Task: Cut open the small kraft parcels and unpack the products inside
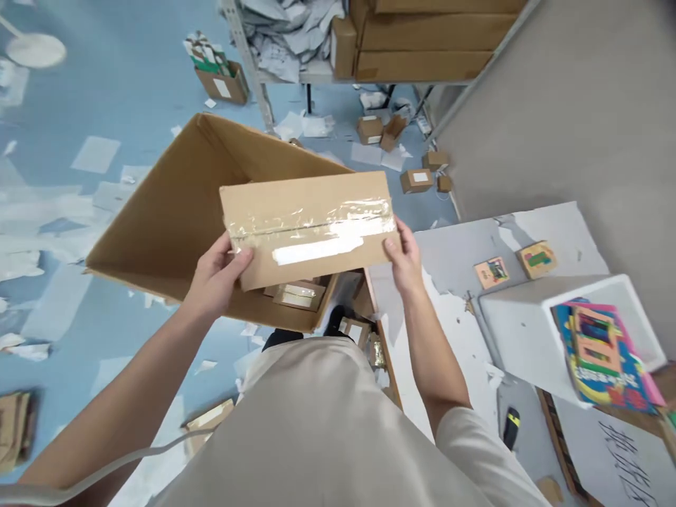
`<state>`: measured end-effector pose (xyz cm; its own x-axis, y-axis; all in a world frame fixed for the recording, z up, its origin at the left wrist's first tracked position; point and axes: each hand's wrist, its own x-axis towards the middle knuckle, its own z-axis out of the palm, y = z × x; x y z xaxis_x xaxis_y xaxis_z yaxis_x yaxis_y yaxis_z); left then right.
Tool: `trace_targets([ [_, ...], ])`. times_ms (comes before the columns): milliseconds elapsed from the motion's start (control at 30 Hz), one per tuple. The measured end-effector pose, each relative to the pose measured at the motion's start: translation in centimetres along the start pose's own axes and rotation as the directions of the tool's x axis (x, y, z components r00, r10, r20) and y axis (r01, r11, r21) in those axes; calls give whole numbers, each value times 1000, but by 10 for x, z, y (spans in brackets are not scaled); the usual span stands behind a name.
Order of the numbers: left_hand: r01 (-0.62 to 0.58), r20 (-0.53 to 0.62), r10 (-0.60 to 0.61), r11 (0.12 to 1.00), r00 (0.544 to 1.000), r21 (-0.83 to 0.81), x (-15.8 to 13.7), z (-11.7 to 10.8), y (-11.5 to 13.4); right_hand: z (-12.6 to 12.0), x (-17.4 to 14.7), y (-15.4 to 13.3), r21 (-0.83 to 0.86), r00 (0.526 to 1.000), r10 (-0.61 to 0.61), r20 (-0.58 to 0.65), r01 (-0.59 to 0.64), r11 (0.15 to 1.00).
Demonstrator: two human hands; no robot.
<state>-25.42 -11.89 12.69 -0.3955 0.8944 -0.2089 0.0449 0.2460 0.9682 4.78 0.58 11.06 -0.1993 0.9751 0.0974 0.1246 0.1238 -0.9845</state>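
A long, flat cardboard box point(306, 204) is held level between my two hands. Clear tape runs along its middle seam, and a white label strip lies below the tape. My left hand point(217, 271) grips its left end, thumb on top. At the other end my right hand point(404, 255) is closed round the edge, also thumb up. Below the held box stands a large open carton point(158, 204), partly covered by it. Inside that carton, smaller taped boxes point(296, 294) show near my body.
On the right, a table point(448, 260) bears a white foam box point(520, 331) with colourful packs and a black-yellow cutter point(511, 427). A shelf point(317, 72) with crumpled paper and cartons stands ahead. Small boxes point(416, 180) and paper sheets point(96, 155) litter the blue floor.
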Motion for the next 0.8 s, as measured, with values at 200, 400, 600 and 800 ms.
trace_targets([
  [200,-29,295,74,988,953,-153,5,159,21,-165,18,17,81,981,59,-187,-44,996],
  [400,91,390,0,973,921,-214,21,252,-25,-223,11,84,237,924,249,-292,-183,954],
  [600,157,372,-73,967,925,-202,18,277,-62,-235,13,136,299,903,346,-255,-266,916],
  [800,211,372,-127,958,919,-194,12,280,-83,-236,13,159,173,922,289,-257,-250,952],
])
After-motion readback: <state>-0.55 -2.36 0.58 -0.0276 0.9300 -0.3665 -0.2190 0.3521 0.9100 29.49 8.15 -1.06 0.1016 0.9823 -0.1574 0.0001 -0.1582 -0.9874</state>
